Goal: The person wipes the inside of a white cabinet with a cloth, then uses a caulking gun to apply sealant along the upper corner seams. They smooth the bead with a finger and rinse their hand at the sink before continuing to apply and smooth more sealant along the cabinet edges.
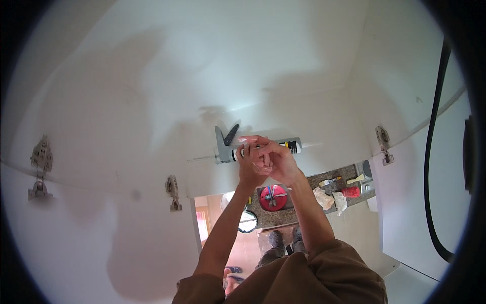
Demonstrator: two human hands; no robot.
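Observation:
A grey caulking gun (221,145) with a black trigger lies on the white cabinet shelf, holding a sealant cartridge (290,146) with a black and yellow label. Just above the gun, my two hands are pressed together and hide its middle. My left hand (250,166) has its fingers bent in against the right one. My right hand (281,161) curls over them, with a forefinger stretched to the left and smeared white at its tip. Whether anything small sits between the hands is hidden.
Metal hinges (173,193) line the cabinet's front edge. Below lies a speckled countertop (278,218) with a red round lid (265,200) bearing tools, crumpled white cloths (324,198), a red cloth (351,192) and a brush (330,181). A black cable (429,167) hangs at right. Another person's feet (233,273) show below.

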